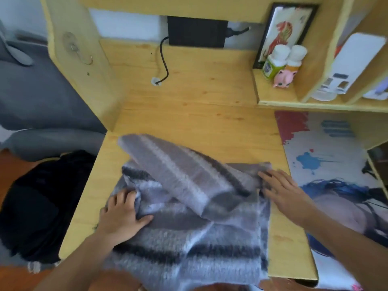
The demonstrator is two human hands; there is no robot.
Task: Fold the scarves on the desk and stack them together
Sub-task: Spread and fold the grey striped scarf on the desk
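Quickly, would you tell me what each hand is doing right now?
Left hand: fingers curled, gripping a bunch of the grey striped scarf.
Right hand: open, fingers straight, pressing flat on the scarf's right edge.

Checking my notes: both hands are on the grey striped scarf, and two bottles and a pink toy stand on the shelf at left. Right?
Not quite. The head view shows the bottles and pink toy on the shelf at right. Both the left hand and right hand are on the scarf.
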